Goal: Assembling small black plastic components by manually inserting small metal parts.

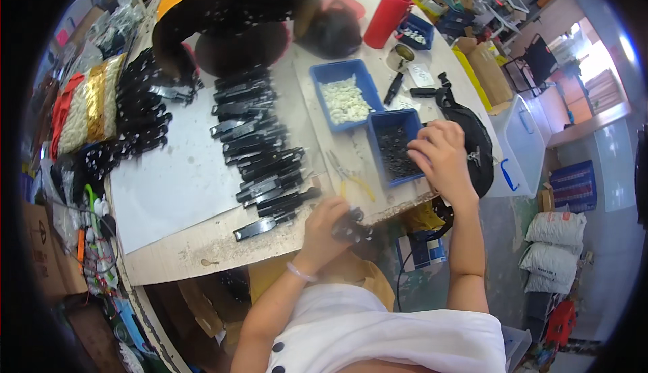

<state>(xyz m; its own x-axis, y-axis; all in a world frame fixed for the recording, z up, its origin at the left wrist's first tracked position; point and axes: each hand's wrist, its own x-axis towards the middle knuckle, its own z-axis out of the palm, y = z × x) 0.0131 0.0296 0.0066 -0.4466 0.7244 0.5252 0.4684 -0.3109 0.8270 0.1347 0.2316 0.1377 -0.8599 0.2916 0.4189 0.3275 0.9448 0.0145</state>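
My left hand [324,231] is closed round a small black part [352,226] at the table's front edge; blur hides the part's exact kind. Over the right rim of a blue bin [393,183], my right hand [440,157] has its fingers curled and pressed together. Whatever those fingertips pinch is too small to make out. Small black pieces [395,147] fill the bin's bottom. To the left of my left hand runs a long row of black clip-like parts [260,150], some with shiny metal faces.
Another blue bin [325,69] holds white pieces [345,100]. Yellow-handled pliers [352,183] lie near the bins. A red flask [389,15], an open tin [400,56] and a black bag [472,137] stand to the right. More black parts [138,117] are heaped left of a white sheet [175,170].
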